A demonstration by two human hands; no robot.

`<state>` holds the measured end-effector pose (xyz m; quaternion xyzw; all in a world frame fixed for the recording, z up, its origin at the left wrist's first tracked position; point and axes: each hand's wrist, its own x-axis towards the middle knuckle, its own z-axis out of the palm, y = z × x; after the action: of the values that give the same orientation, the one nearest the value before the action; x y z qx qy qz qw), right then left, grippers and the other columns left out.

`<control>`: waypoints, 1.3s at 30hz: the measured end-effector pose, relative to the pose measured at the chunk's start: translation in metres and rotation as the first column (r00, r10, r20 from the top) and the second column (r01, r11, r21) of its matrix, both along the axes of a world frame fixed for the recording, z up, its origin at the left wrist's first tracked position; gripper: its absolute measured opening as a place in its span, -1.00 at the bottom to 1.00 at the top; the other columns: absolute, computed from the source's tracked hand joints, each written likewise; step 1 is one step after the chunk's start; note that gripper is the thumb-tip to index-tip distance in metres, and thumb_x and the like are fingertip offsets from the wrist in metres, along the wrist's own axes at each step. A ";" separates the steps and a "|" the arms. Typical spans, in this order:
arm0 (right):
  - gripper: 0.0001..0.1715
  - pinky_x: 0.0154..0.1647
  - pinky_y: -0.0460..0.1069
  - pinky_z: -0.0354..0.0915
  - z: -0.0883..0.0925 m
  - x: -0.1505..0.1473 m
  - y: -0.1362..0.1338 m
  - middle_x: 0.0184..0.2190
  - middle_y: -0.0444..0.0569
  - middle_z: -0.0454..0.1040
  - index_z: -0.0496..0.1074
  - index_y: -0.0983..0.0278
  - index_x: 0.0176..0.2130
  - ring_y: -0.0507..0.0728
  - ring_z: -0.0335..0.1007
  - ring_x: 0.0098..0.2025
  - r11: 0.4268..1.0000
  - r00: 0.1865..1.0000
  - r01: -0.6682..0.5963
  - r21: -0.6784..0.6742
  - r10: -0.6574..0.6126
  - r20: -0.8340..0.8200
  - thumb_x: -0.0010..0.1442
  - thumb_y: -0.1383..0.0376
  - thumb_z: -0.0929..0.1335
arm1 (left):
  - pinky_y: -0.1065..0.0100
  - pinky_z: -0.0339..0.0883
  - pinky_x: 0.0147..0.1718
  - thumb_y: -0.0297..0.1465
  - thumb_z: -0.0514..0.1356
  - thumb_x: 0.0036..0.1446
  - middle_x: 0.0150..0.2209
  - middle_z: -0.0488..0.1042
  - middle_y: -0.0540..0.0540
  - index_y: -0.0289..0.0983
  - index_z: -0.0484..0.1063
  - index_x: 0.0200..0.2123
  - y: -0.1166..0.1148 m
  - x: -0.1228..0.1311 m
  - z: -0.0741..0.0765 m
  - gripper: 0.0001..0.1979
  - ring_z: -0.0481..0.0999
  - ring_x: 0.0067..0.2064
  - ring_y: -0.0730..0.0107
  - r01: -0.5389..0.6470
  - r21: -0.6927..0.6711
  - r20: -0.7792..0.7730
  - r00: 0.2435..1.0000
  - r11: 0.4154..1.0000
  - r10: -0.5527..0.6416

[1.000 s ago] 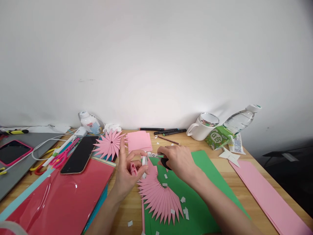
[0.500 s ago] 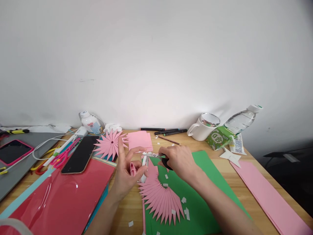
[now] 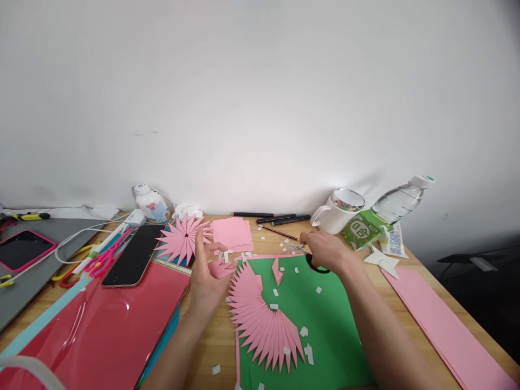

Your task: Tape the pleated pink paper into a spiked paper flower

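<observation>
My left hand pinches a folded pink paper piece between thumb and fingers, and a small white strip shows by its fingertips. My right hand is closed over black-handled scissors low above the far right part of the green sheet, blades pointing left. Between the hands, a curved fan of folded pink points lies on the green sheet. One loose pink folded piece rests near its top end. Small white scraps are scattered around.
A pink paper star and pink squares lie at the back left. Behind are markers, a white mug, a green box and a tilted bottle. A phone and red sheets occupy the left.
My right hand has moved right with the scissors, away from my left hand. The white tape roll at my left hand is out of sight, and the loose pink piece is uncovered.
</observation>
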<state>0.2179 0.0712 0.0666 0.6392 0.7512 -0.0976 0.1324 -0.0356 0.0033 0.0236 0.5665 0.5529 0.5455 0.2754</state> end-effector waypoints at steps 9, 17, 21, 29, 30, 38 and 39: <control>-0.68 -0.33 0.00 0.21 -0.007 0.004 0.010 -0.24 0.18 0.56 0.56 0.32 -0.24 0.32 0.46 -0.13 0.996 0.994 0.091 0.008 -0.090 -0.055 -0.04 0.53 0.39 | 0.16 0.28 -0.12 -0.33 0.27 0.01 -0.25 0.48 -0.06 -0.14 -0.25 0.33 0.001 -0.005 -0.006 -0.06 0.47 -0.15 0.20 -0.076 -0.073 -0.304 0.951 0.994 0.050; -0.78 -0.30 -0.09 0.32 -0.015 -0.034 0.004 -0.36 -0.04 0.55 0.48 0.29 -0.29 0.07 0.48 -0.32 0.997 0.764 0.033 0.068 0.019 -0.644 0.21 0.29 0.26 | 0.57 0.12 -0.78 -0.29 0.23 0.11 -0.47 0.43 0.04 -0.18 -0.19 0.33 -0.006 -0.010 0.016 -0.17 0.43 -0.64 0.50 0.660 -0.098 0.686 0.588 0.745 -0.430; -0.69 -0.32 -0.03 0.38 -0.014 -0.061 -0.016 -0.43 -0.06 0.49 0.44 0.31 -0.36 0.07 0.44 -0.40 0.994 0.171 -0.079 -0.074 -0.059 -0.983 0.10 0.08 0.36 | 0.62 0.14 -0.81 -0.30 0.26 0.08 -0.51 0.42 0.05 -0.19 -0.10 0.32 -0.010 -0.016 0.013 -0.18 0.45 -0.67 0.50 0.848 0.078 0.829 0.238 0.525 -0.507; -0.57 -0.30 0.02 0.40 -0.015 -0.081 -0.035 -0.43 -0.07 0.48 0.45 0.31 -0.31 0.05 0.40 -0.42 0.967 0.023 -0.098 -0.237 -0.236 -0.972 -0.03 0.02 0.44 | 0.59 0.21 -0.79 -0.27 0.29 0.04 -0.54 0.43 0.03 -0.20 -0.03 0.30 -0.011 -0.017 0.010 -0.18 0.49 -0.65 0.42 0.867 0.064 0.843 0.218 0.493 -0.493; -0.58 -0.31 0.01 0.39 -0.015 -0.082 -0.035 -0.44 -0.08 0.47 0.44 0.31 -0.34 0.04 0.39 -0.43 0.966 0.013 -0.098 -0.240 -0.240 -0.971 -0.03 0.01 0.44 | 0.58 0.22 -0.78 -0.27 0.29 0.04 -0.55 0.42 0.03 -0.20 -0.02 0.29 -0.011 -0.017 0.010 -0.19 0.50 -0.64 0.41 0.873 0.052 0.839 0.226 0.486 -0.495; -0.72 -0.46 -0.07 0.26 -0.002 -0.076 -0.036 -0.54 -0.14 0.36 0.37 0.30 -0.49 0.00 0.27 -0.51 0.996 0.267 0.011 -0.088 -0.087 -0.960 0.06 0.14 0.36 | 0.56 0.13 -0.70 -0.19 0.36 -0.04 -0.56 0.34 0.08 -0.25 0.08 0.25 -0.006 -0.006 0.009 -0.16 0.31 -0.66 0.60 0.735 -0.078 0.783 0.463 0.673 -0.415; -0.72 -0.46 -0.07 0.26 0.000 -0.073 -0.036 -0.53 -0.13 0.38 0.37 0.30 -0.49 0.00 0.27 -0.50 0.997 0.273 0.022 -0.079 -0.083 -0.958 0.06 0.13 0.36 | 0.56 0.11 -0.68 -0.18 0.35 -0.03 -0.56 0.32 0.10 -0.25 0.07 0.25 -0.005 -0.005 0.009 -0.16 0.30 -0.65 0.62 0.679 -0.100 0.781 0.506 0.727 -0.366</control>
<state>0.1449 0.0357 0.0669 0.4724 0.6553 -0.4857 -0.3338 -0.0403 -0.0013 0.0329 0.3818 0.2944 0.4838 0.7304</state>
